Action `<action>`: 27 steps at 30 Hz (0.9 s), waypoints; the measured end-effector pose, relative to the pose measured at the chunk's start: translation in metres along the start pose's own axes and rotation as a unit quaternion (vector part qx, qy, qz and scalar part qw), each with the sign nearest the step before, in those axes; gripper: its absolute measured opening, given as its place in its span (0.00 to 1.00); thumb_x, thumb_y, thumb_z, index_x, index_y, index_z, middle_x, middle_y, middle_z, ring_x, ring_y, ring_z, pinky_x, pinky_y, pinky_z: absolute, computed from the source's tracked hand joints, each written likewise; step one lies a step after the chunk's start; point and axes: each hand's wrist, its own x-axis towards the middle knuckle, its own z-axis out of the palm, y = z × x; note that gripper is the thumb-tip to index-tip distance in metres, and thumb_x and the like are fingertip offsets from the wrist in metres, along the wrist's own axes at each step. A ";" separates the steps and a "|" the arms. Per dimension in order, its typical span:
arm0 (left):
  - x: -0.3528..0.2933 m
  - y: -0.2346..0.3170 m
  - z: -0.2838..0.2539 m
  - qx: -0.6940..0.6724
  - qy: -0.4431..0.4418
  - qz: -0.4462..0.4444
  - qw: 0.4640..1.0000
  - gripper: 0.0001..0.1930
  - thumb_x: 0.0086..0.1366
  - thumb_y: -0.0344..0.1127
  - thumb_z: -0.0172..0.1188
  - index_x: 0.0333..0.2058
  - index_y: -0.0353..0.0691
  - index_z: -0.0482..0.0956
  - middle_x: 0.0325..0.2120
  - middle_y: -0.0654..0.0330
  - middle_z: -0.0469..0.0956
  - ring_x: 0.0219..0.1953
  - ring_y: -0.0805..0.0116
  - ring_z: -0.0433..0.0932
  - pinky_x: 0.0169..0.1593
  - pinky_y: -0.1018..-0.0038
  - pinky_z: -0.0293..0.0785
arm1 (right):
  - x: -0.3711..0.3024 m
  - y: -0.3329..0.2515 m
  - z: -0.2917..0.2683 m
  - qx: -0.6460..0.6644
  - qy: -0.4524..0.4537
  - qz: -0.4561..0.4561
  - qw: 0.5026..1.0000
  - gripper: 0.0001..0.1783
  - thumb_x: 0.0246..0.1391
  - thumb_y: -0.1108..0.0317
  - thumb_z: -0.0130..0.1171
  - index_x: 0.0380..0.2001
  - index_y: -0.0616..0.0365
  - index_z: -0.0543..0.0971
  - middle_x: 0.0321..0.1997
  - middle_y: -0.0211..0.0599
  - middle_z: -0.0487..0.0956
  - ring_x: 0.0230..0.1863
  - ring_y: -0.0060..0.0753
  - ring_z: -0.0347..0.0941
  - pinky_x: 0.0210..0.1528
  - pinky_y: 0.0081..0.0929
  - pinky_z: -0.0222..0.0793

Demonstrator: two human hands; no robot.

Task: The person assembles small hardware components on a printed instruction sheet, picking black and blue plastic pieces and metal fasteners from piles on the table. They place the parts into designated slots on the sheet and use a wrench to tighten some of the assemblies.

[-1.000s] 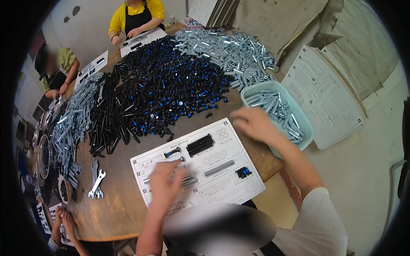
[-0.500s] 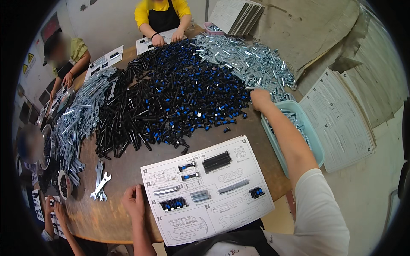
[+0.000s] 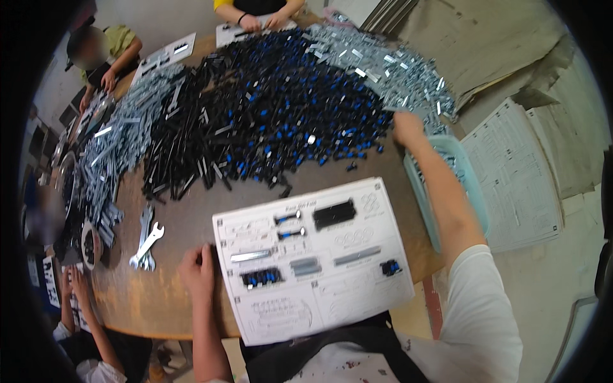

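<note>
My right hand (image 3: pixel 408 129) reaches to the right edge of the heap, where black bolts with blue-coated threads (image 3: pixel 319 121) meet small silvery metal tubes (image 3: pixel 408 80). Its fingers are closed; a small silvery piece shows at the fingertips, too blurred to name. My left hand (image 3: pixel 198 271) is a fist beside the left edge of a printed card (image 3: pixel 281 313), its inside hidden. Fixed on the card, at the table's near edge, are two blue-threaded bolts (image 3: pixel 288 218), black rods (image 3: pixel 334 214), silvery tubes (image 3: pixel 305 265) and a row of black bolts (image 3: pixel 262 276).
Under my right forearm stands a light-green plastic tub (image 3: pixel 482 210) with metal parts. Silvery open-ended wrenches (image 3: pixel 148 246) lie left of my left hand. Stacked printed cards (image 3: pixel 511 172) are at the right. Co-workers' hands (image 3: pixel 262 23) work at the far side and left.
The whole view has shifted, so the table, card and heap sit higher in the picture. Both hands keep about the same places relative to the card and heap.
</note>
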 end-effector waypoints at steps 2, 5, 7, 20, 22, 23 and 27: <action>0.004 -0.006 0.004 0.025 -0.007 0.002 1.000 0.13 0.64 0.39 0.63 0.34 0.31 0.83 0.26 0.48 0.82 0.27 0.65 0.80 0.35 0.70 0.74 | -0.019 -0.007 -0.018 0.043 0.091 -0.016 0.995 0.11 0.48 0.68 0.60 0.34 0.61 0.81 0.36 0.52 0.82 0.36 0.55 0.80 0.39 0.46 0.76; -0.001 -0.006 0.001 -0.016 -0.010 -0.014 1.000 0.13 0.65 0.38 0.63 0.34 0.31 0.83 0.25 0.53 0.82 0.27 0.70 0.78 0.34 0.73 0.73 | -0.074 -0.046 -0.070 0.218 0.106 -0.091 0.966 0.12 0.47 0.65 0.61 0.34 0.61 0.78 0.30 0.49 0.81 0.31 0.53 0.78 0.34 0.45 0.73; -0.003 -0.015 0.001 -0.057 -0.001 -0.016 0.998 0.12 0.65 0.37 0.63 0.34 0.31 0.83 0.23 0.57 0.81 0.26 0.74 0.76 0.33 0.75 0.72 | -0.132 -0.090 -0.119 0.329 -0.014 -0.160 0.930 0.12 0.48 0.65 0.61 0.35 0.60 0.78 0.29 0.46 0.80 0.31 0.51 0.78 0.33 0.42 0.72; -0.036 0.055 -0.002 -0.298 -0.056 -0.023 0.953 0.09 0.67 0.34 0.61 0.35 0.34 0.83 0.26 0.67 0.78 0.29 0.81 0.72 0.33 0.81 0.69 | -0.326 -0.166 -0.126 0.250 -0.030 -0.310 0.917 0.21 0.49 0.70 0.61 0.48 0.56 0.75 0.34 0.34 0.76 0.34 0.35 0.76 0.32 0.33 0.71; -0.059 0.099 0.001 -0.276 -0.148 0.054 0.948 0.07 0.66 0.33 0.62 0.36 0.35 0.83 0.28 0.63 0.81 0.29 0.77 0.75 0.35 0.78 0.72 | -0.328 -0.157 -0.116 0.303 0.012 -0.294 0.906 0.20 0.49 0.69 0.62 0.48 0.56 0.75 0.34 0.34 0.77 0.35 0.36 0.76 0.33 0.32 0.71; -0.070 0.116 0.005 -0.257 -0.197 0.094 0.941 0.07 0.64 0.32 0.62 0.37 0.36 0.84 0.29 0.60 0.83 0.29 0.73 0.77 0.35 0.77 0.73 | -0.329 -0.155 -0.113 0.330 0.036 -0.287 0.899 0.20 0.49 0.69 0.63 0.47 0.55 0.76 0.33 0.35 0.77 0.35 0.36 0.77 0.34 0.32 0.71; -0.098 0.157 0.029 -0.045 -0.275 0.264 0.923 0.14 0.60 0.38 0.66 0.43 0.41 0.82 0.37 0.56 0.80 0.33 0.58 0.81 0.34 0.68 0.77 | -0.340 -0.144 -0.112 0.300 0.049 -0.271 0.913 0.10 0.46 0.72 0.62 0.35 0.53 0.77 0.27 0.30 0.73 0.31 0.35 0.74 0.31 0.32 0.70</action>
